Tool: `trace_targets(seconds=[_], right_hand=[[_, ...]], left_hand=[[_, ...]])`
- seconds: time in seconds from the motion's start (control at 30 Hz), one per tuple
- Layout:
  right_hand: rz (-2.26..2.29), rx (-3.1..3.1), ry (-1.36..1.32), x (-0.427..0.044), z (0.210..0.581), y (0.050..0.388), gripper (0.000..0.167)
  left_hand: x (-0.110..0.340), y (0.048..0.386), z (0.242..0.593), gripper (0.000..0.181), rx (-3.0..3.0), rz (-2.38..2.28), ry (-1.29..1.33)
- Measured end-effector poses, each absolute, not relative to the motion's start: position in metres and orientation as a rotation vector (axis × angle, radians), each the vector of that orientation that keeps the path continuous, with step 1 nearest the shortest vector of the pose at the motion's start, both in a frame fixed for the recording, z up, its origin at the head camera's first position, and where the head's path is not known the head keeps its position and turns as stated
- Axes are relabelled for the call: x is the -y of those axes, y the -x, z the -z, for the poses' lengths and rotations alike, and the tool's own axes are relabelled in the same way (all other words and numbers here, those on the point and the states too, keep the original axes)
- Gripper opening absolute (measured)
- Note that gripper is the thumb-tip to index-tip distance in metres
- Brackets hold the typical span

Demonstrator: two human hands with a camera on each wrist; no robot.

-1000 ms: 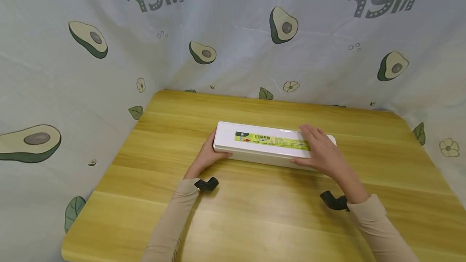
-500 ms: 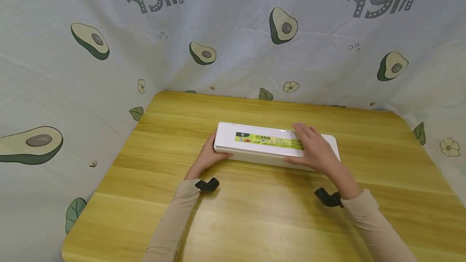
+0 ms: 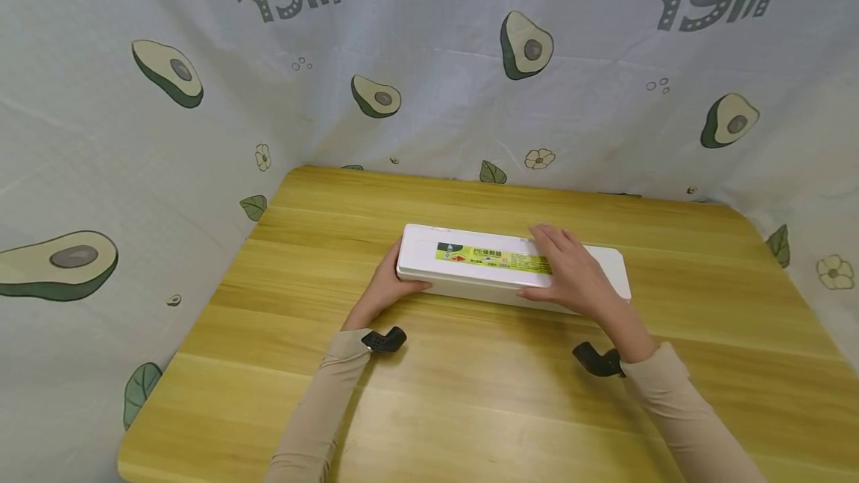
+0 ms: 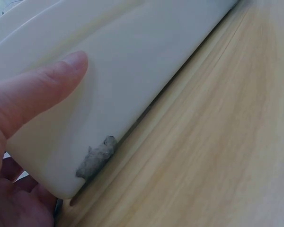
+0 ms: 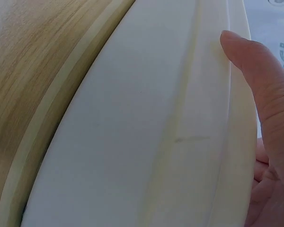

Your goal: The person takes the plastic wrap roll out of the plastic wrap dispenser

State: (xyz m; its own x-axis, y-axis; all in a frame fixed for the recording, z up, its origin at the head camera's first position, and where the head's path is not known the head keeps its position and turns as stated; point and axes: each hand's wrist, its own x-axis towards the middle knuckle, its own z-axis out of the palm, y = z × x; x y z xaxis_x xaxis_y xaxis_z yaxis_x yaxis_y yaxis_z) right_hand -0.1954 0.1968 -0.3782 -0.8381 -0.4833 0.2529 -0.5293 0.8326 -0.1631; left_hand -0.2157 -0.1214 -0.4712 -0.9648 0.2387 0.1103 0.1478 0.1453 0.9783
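White box [image 3: 493, 270] lies at 12 o'clock on table [image 3: 470, 393], gripped at 9 o'clock by left hand [image 3: 385, 285]. Grip of right hand [image 3: 573, 274] is shifted toward 9 o'clock; 3 o'clock end is bared further, hold narrowed.

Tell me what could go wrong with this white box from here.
The right hand grips the white box short of its right end, so that end might dip or swing if lifted. The grey patch low on the side near the left hand may be damage or residue, I can't tell which; if damage, it might worsen.
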Motion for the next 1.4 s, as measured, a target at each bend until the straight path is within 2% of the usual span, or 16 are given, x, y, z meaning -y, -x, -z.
trace_targets(seconds=[0.57, 0.9, 1.4], right_hand=[[-0.335, 2.818, -0.83, -0.184, 0.38, 0.2, 0.109], [-0.336, 2.849, -0.853, -0.175, 0.38, 0.203, 0.111], [-0.359, 2.897, -0.88, -0.165, 0.38, 0.208, 0.11]], left_hand=[[0.12, 0.214, 0.468, 0.1, -2.34, -1.96, -0.39], [0.121, 0.203, 0.442, 0.097, -2.296, -1.941, -0.407], [0.121, 0.203, 0.442, 0.098, -2.299, -1.939, -0.402]])
